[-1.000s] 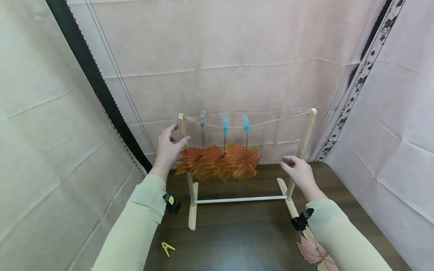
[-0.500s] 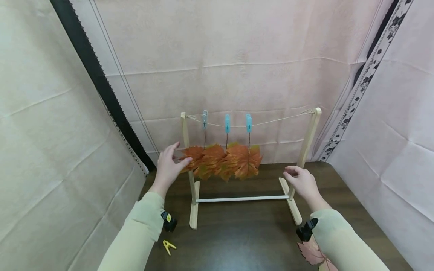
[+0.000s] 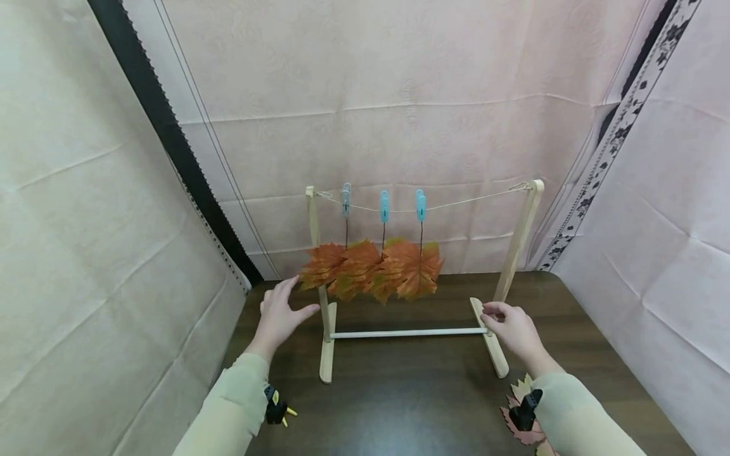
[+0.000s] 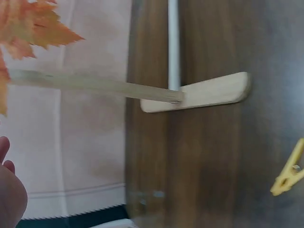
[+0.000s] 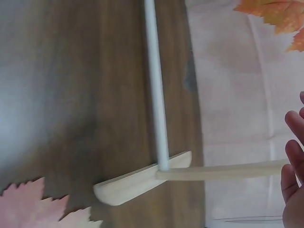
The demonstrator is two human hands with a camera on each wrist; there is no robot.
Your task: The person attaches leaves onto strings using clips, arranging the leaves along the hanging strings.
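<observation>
A small wooden rack (image 3: 521, 237) stands on the table with a string (image 3: 476, 200) tied between its posts. Three blue clothespins (image 3: 384, 206) on the string hold orange maple leaves (image 3: 419, 272) by their stems, side by side and overlapping. My left hand (image 3: 279, 320) is beside the left post, below the leftmost leaf, its thumb and fingers spread and holding nothing. Near the foot of the right post, my right hand (image 3: 516, 332) has loosely bent fingers (image 5: 295, 156) with nothing between them. A yellow clothespin (image 4: 289, 173) lies on the table, partly covered by my left wrist in the head view.
A pinkish leaf (image 5: 23, 204) lies on the dark wooden table (image 3: 393, 405) at the front right, mostly under my right forearm in the head view. A white rod (image 3: 407, 332) joins the rack's feet. Pale cloth (image 3: 399, 76) surrounds the table on three sides.
Both hands have moved down: the left from the top of the left post to below the leaves, the right toward the rack's right foot. The hanging leaves and clothespins stay in place.
</observation>
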